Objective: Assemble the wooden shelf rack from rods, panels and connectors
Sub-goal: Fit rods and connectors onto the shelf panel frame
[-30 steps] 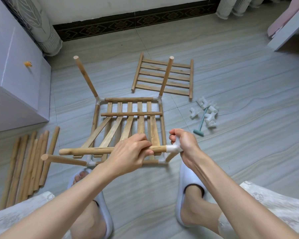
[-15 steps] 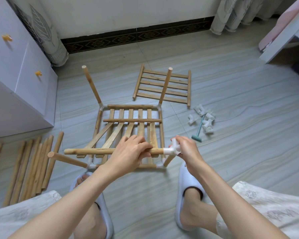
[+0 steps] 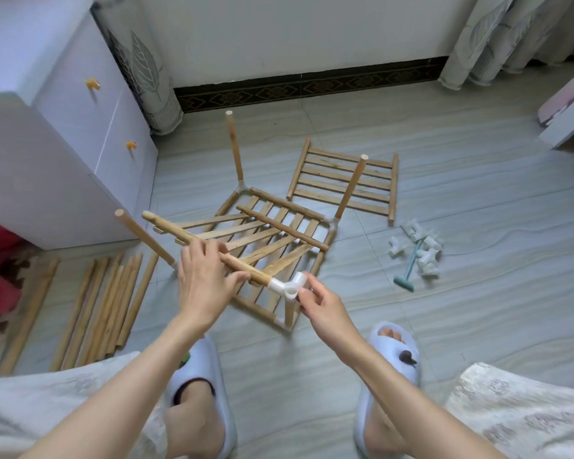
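Note:
A partly built rack frame lies on the floor, holding a slatted panel. Three rods stand up from its white corner joints. My left hand grips a wooden rod that slants above the frame. A white corner connector caps the rod's near end. My right hand pinches that connector with its fingertips, above a short upright rod at the frame's near corner.
A second slatted panel lies flat behind the frame. A pile of white connectors and a green mallet sit to the right. Loose rods lie at the left, near a white cabinet. My slippered feet are below.
The held rod and the frame now slant, their left ends farther away. My right hand has gone from wrapping the connector to fingertips on it. The view has tilted up and turned.

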